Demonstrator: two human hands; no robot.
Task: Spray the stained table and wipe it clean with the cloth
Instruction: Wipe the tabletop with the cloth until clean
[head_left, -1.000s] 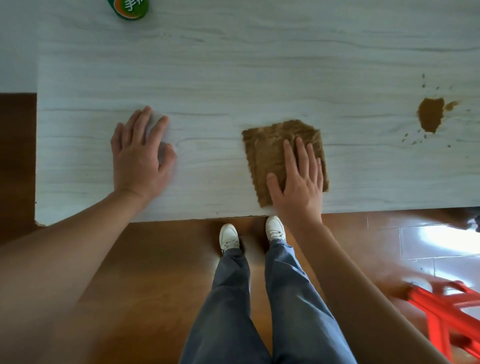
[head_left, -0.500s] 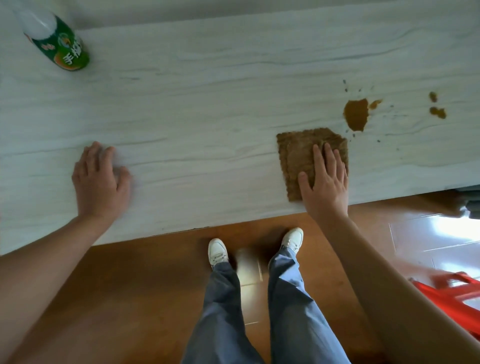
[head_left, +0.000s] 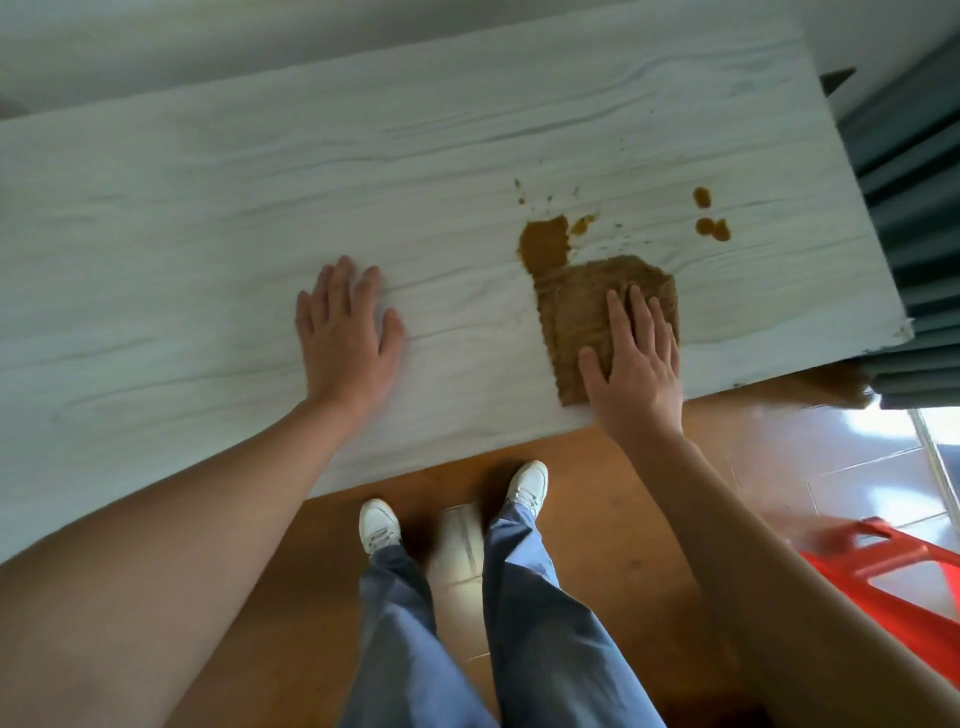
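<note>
A brown cloth lies flat on the pale wood-grain table, near its front right edge. My right hand presses down on the cloth's near right part, fingers spread. The cloth's far left corner touches a large brown stain. Smaller brown blots and specks lie to the right and behind it. My left hand rests flat on the bare table to the left, holding nothing. No spray bottle is in view.
A dark green curtain hangs at the table's right end. A red plastic stool stands on the tiled floor at lower right. My legs and white shoes are just in front of the table edge.
My right hand slid the cloth to the right until it reached the large stain. My left hand shifted right along the table. The view swung right, and the green spray bottle left the frame.
</note>
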